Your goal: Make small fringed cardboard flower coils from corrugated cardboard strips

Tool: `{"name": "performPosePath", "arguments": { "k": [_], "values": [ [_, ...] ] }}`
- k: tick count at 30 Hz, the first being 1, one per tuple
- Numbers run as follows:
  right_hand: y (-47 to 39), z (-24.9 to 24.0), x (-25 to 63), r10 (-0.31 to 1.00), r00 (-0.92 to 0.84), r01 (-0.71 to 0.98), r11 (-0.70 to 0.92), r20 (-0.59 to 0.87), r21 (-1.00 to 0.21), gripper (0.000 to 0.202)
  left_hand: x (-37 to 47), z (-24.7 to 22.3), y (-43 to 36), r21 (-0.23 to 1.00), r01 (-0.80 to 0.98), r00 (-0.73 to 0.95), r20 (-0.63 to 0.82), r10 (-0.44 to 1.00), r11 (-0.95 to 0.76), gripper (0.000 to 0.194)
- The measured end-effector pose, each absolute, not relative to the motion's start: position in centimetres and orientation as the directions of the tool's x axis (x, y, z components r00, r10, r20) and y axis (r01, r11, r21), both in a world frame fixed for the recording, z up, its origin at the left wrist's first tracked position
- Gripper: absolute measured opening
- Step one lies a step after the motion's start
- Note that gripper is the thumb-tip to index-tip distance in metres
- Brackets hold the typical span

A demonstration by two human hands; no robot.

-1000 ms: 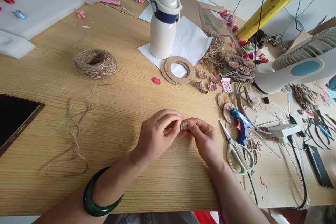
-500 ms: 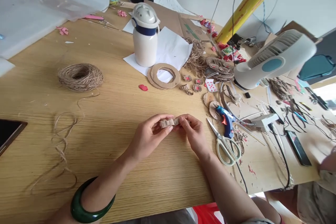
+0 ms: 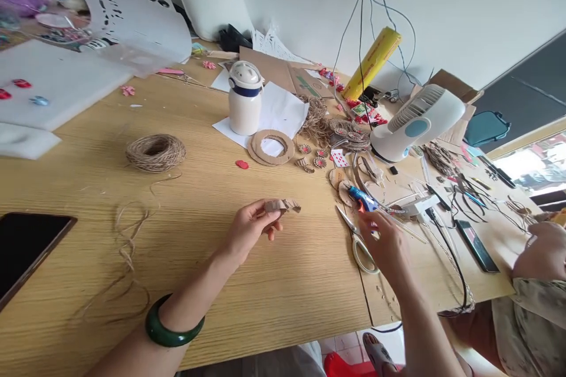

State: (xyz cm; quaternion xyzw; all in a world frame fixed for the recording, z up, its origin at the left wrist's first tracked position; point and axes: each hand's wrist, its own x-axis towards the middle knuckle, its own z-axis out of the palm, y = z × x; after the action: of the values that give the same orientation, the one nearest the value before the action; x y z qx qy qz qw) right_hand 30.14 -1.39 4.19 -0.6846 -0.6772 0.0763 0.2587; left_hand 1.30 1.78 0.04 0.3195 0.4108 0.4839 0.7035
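Observation:
My left hand (image 3: pixel 247 227) pinches a curled strip of corrugated cardboard (image 3: pixel 276 206) above the table, its free end pointing right. My right hand (image 3: pixel 390 241) has its fingers curled round the handle of a blue hot glue gun (image 3: pixel 363 195). The gun's orange trigger shows beside the fingers, while most of its grip is hidden. Just left of that hand lie scissors with pale handles (image 3: pixel 363 256), partly covered by it. Cardboard discs (image 3: pixel 338 178) lie by the gun's nozzle.
A twine coil (image 3: pixel 155 153) and a phone (image 3: pixel 35 247) lie left. Behind stand a white bottle (image 3: pixel 244 109), cardboard rings (image 3: pixel 270 156) and small rosettes (image 3: pixel 320 162). A fan (image 3: pixel 418 126), cables and pliers (image 3: pixel 471 197) fill the right side, where another person's arm (image 3: pixel 539 253) rests.
My right hand has let go of the cardboard strip and moved right to the glue gun. My left hand keeps the strip. The head view has tilted up and shifted.

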Motion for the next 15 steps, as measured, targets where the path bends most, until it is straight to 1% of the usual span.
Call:
{"name": "performPosePath", "arguments": {
  "k": [2,4,8,10,12,13,14,15],
  "values": [
    [-3.4,2.6,33.1,0.961,0.097,0.941,-0.004,0.258,-0.338,0.026,1.3,0.3,1.8,0.825,-0.447,0.226,-0.271,0.936,0.346,0.025],
    [-5.1,0.7,35.1,0.952,0.098,0.964,-0.018,0.290,-0.265,0.031,1.3,0.4,1.8,0.801,-0.472,0.264,-0.270,0.926,0.369,0.027],
    [-6.4,-1.4,35.9,0.977,-0.016,0.973,0.064,0.213,-0.223,0.034,1.2,0.2,1.7,0.769,-0.503,0.323,-0.256,0.911,0.394,0.034],
    [-6.1,-1.2,35.5,0.986,-0.021,0.977,0.055,0.165,-0.205,0.040,1.2,0.2,1.7,0.754,-0.523,0.329,-0.252,0.910,0.398,0.036],
    [-5.6,-0.4,34.9,0.989,0.035,0.975,-0.004,0.141,-0.220,0.043,1.2,0.1,1.7,0.735,-0.550,0.322,-0.252,0.913,0.397,0.038],
    [-5.4,0.2,34.7,0.987,0.084,0.964,-0.045,0.139,-0.262,0.044,1.2,0.1,1.7,0.720,-0.569,0.312,-0.258,0.914,0.397,0.039],
    [-5.3,0.8,34.3,0.981,0.138,0.937,-0.085,0.136,-0.339,0.045,1.2,0.0,1.8,0.702,-0.590,0.301,-0.268,0.915,0.400,0.041],
    [-5.2,1.4,33.9,0.974,0.194,0.885,-0.120,0.121,-0.451,0.045,1.2,0.0,1.8,0.683,-0.611,0.288,-0.280,0.916,0.401,0.043]
  ]
}}
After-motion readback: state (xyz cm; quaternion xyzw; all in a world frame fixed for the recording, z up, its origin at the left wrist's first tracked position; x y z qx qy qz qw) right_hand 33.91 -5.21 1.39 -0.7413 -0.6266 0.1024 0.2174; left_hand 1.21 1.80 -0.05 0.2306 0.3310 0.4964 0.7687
